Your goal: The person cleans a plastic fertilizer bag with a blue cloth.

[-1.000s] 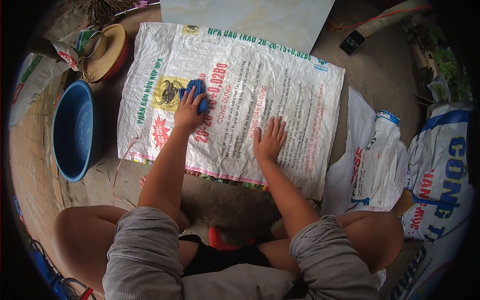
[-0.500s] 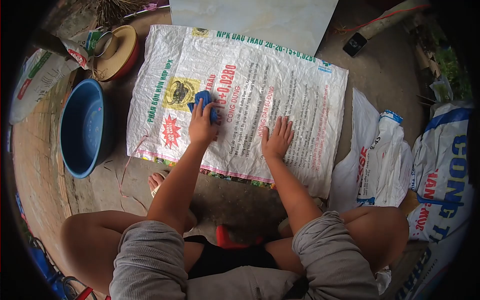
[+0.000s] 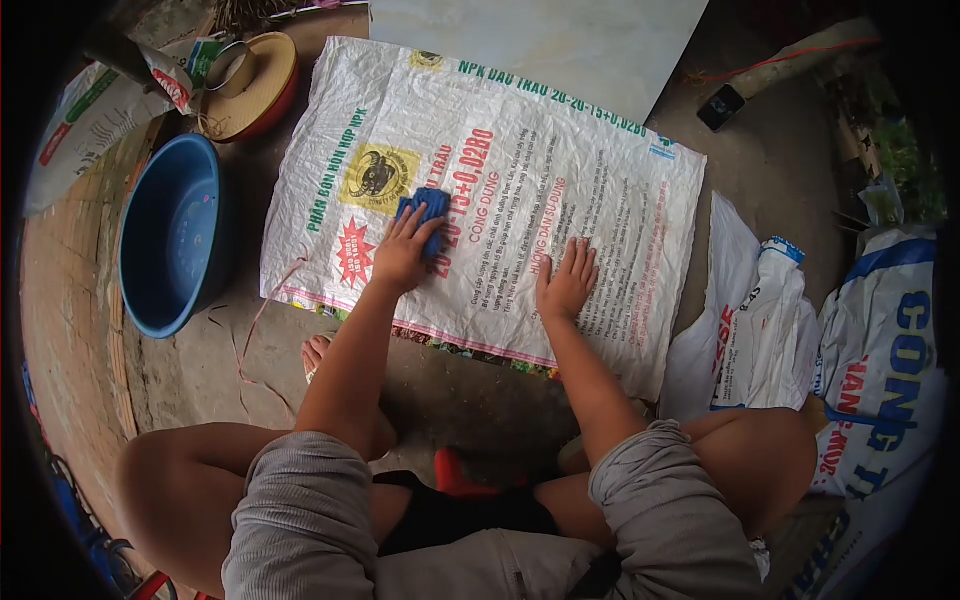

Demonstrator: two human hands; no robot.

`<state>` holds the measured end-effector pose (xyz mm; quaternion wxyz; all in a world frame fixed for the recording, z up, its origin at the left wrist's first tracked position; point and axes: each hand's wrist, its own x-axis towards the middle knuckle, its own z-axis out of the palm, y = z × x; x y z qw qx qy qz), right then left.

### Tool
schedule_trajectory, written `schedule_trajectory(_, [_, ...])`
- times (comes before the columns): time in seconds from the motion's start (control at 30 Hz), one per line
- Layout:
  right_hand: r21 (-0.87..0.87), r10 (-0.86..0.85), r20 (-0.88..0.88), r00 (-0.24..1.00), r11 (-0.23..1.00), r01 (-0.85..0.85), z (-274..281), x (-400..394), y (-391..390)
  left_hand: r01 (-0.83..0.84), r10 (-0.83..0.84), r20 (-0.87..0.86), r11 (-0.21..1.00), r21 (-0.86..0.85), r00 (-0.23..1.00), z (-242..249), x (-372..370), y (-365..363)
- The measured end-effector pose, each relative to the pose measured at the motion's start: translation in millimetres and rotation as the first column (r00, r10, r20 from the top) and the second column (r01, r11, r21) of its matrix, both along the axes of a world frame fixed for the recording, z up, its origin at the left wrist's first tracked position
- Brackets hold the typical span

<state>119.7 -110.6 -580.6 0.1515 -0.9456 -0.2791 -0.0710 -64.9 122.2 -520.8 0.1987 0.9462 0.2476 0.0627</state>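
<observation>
A white woven fertilizer sack (image 3: 620,310) printed in red, green and black lies spread out on the ground before me. My left hand (image 3: 402,252) presses a bunched blue cloth (image 3: 430,215) onto it, beside the yellow buffalo emblem and over the large red lettering. The fingers lie over the cloth's near part. Farther right, my right hand (image 3: 568,284) rests flat on the printed text with its fingers stretched out, holding nothing.
A blue basin (image 3: 172,240) stands to the left, with a straw hat (image 3: 262,85) behind it. A pale board (image 3: 540,45) lies beyond the sack. A phone-like black device (image 3: 720,107) is at back right, and other printed sacks (image 3: 870,360) crowd the right.
My left hand and the blue cloth have slid a little toward me across the sack. My right hand stays nearly in place. The whole view has shifted slightly.
</observation>
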Motion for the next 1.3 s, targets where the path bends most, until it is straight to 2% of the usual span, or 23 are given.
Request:
schedule_trajectory(0.1, [-0.001, -0.001, -0.001, 1.000, 1.000, 0.001, -2.3, 0.6, 0.0, -0.380, 0.385, -0.023, 0.919, 0.109, 0.923, -18.2, -42.7, 70.0])
schedule_trajectory(0.17, [-0.002, 0.001, 0.002, 1.000, 1.000, -0.001, -3.1, 1.0, -0.4, -0.619, 0.614, 0.075, 0.777, 0.112, 0.785, -32.8, -67.9, 104.1])
schedule_trajectory(0.2, [0.000, 0.003, 0.007, 1.000, 1.000, -0.003, -2.8, 1.0, -0.3, -0.728, 0.719, 0.137, 0.685, 0.025, 0.681, -25.9, -70.6, 105.3])
schedule_trajectory(0.27, [0.003, 0.001, -0.001, 1.000, 1.000, -0.001, -1.4, 0.3, -0.3, -0.802, 0.774, 0.266, 0.598, -0.008, 0.575, -34.5, -63.1, 100.6])
schedule_trajectory(0.33, [0.009, -0.001, -0.008, 1.000, 1.000, 0.001, 1.2, -0.5, 1.2, -0.730, 0.702, 0.252, 0.682, 0.032, 0.666, -22.5, -30.6, 63.9])
schedule_trajectory(0.4, [0.010, 0.000, -0.007, 1.000, 1.000, 0.000, 2.1, -0.5, 1.3, -0.489, 0.451, 0.285, 0.869, 0.076, 0.846, -23.1, 7.1, 17.5])
schedule_trajectory(0.47, [0.000, -0.007, -0.003, 1.000, 1.000, 0.007, 2.0, -1.8, 2.4, -0.102, 0.099, 0.164, 0.995, 0.011, 0.981, -22.0, 40.4, -38.9])
schedule_trajectory(0.53, [-0.016, -0.011, 0.004, 1.000, 1.000, 0.011, -13.0, 3.9, -1.1, 0.277, -0.277, 0.045, 0.961, 0.004, 0.960, -15.6, 64.0, -92.9])
schedule_trajectory(0.6, [-0.392, 0.067, 0.481, 0.874, 0.908, 0.146, -58.5, 20.0, -12.0, 0.508, -0.492, 0.160, 0.857, -0.081, 0.856, -17.8, 77.0, -129.5])
schedule_trajectory(0.63, [-0.125, 0.001, 0.157, 0.988, 0.992, 0.019, -43.1, 14.0, -8.6, 0.508, -0.496, 0.161, 0.860, -0.043, 0.853, -20.1, 79.1, -131.9])
schedule_trajectory(0.67, [-0.128, 0.001, 0.157, 0.988, 0.992, 0.019, -26.2, 8.9, -7.0, 0.508, -0.501, 0.159, 0.861, -0.004, 0.851, -22.1, 80.9, -132.7])
schedule_trajectory(0.73, [-0.122, -0.017, -0.047, 0.999, 0.993, 0.011, 7.5, -1.1, -1.1, 0.546, -0.547, 0.079, 0.837, 0.032, 0.834, -24.0, 76.5, -101.5])
schedule_trajectory(0.8, [-0.060, -0.015, -0.023, 1.000, 0.998, 0.013, 1.8, -0.8, 1.1, 0.552, -0.559, 0.005, 0.821, 0.144, 0.829, -21.1, 63.0, -58.9])
schedule_trajectory(0.87, [-0.001, -0.015, 0.000, 1.000, 1.000, 0.015, -1.3, 0.6, 0.1, 0.346, -0.364, 0.043, 0.911, 0.224, 0.930, -28.8, 45.5, -16.6])
schedule_trajectory(0.9, [0.012, -0.005, -0.002, 1.000, 1.000, 0.005, -1.6, 0.8, -0.4, 0.221, -0.220, -0.020, 0.972, 0.083, 0.975, -7.6, 34.8, 2.5])
schedule_trajectory(0.97, [0.027, 0.007, -0.003, 1.000, 1.000, -0.007, -1.3, 0.6, -0.5, -0.107, 0.104, 0.034, 0.988, 0.113, 0.994, -14.1, 17.8, 38.1])
schedule_trajectory(1.0, [0.028, 0.003, -0.007, 1.000, 1.000, -0.003, -1.5, 0.3, -0.4, -0.283, 0.267, 0.130, 0.951, 0.127, 0.955, -21.7, 11.8, 52.2])
schedule_trajectory(1.03, [0.040, 0.008, 0.001, 1.000, 0.999, -0.008, -1.7, 0.3, -0.3, -0.446, 0.442, 0.059, 0.892, 0.077, 0.895, -16.6, 7.2, 63.6])
schedule_trajectory(1.07, [0.052, 0.015, 0.011, 1.000, 0.999, -0.015, -1.4, 0.7, -0.3, -0.565, 0.550, 0.177, 0.824, 0.047, 0.816, -28.8, 4.5, 77.3])
schedule_trajectory(1.13, [0.050, 0.013, 0.013, 1.000, 0.999, -0.014, -1.9, 0.4, -0.3, -0.719, 0.734, 0.333, 0.668, -0.192, 0.592, -26.3, 20.1, 77.5])
schedule_trajectory(1.2, [0.050, 0.012, 0.017, 1.000, 0.999, -0.013, -1.7, 1.2, -0.1, -0.701, 0.689, 0.366, 0.703, -0.124, 0.626, -16.5, 48.6, 49.6])
schedule_trajectory(1.23, [0.035, 0.008, 0.012, 1.000, 0.999, -0.009, -1.2, 1.1, -0.1, -0.606, 0.596, 0.335, 0.791, -0.086, 0.730, -7.0, 63.0, 26.7])
schedule_trajectory(1.3, [0.018, 0.003, 0.005, 1.000, 1.000, -0.003, -1.0, 0.5, 0.3, -0.282, 0.262, 0.351, 0.959, 0.009, 0.899, -1.7, 91.5, -26.6])
